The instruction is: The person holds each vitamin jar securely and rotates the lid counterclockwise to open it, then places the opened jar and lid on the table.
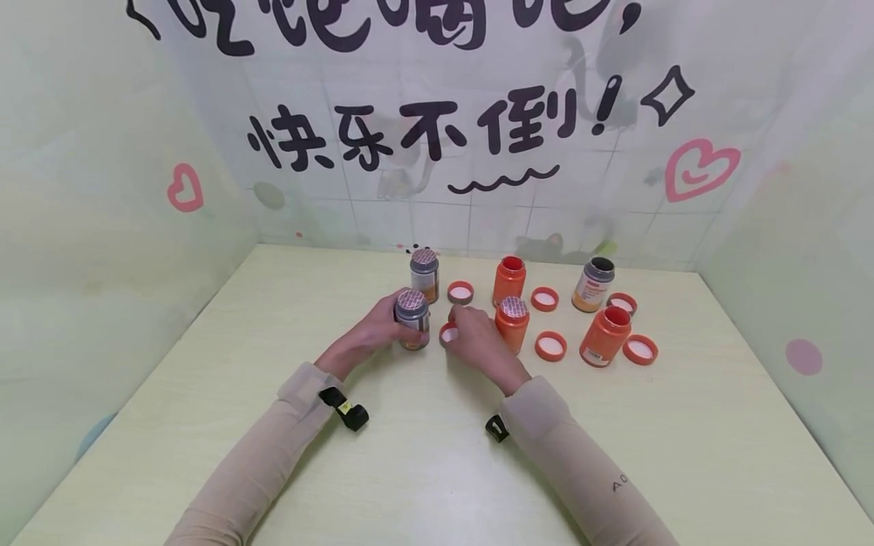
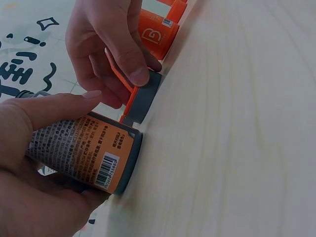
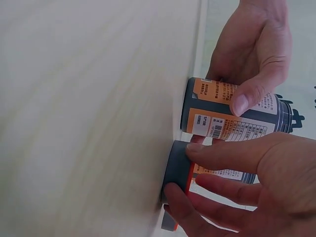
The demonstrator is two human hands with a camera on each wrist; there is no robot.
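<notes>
My left hand (image 1: pixel 372 334) grips a grey supplement jar (image 1: pixel 413 322) with an orange-and-white label, standing upright on the table. Patterned foil covers the jar's mouth. Just right of it, my right hand (image 1: pixel 481 345) pinches the edge of a grey screw lid (image 3: pixel 176 170) with an orange inner rim. That lid lies on the table with its white inside facing up, and the fingers partly cover it. Behind the held jar stands another foil-topped grey jar (image 1: pixel 425 277). An orange jar (image 1: pixel 512 326), also foil-topped, stands right beside my right hand.
Farther right stand a back orange jar (image 1: pixel 508 283), a grey jar (image 1: pixel 592 287) and a front orange jar (image 1: pixel 605 339), their mouths uncovered. Several upturned lids lie among them, including one orange lid (image 1: pixel 550 346). A printed wall sheet (image 1: pixel 471 220) rises behind the table (image 1: pixel 423 470).
</notes>
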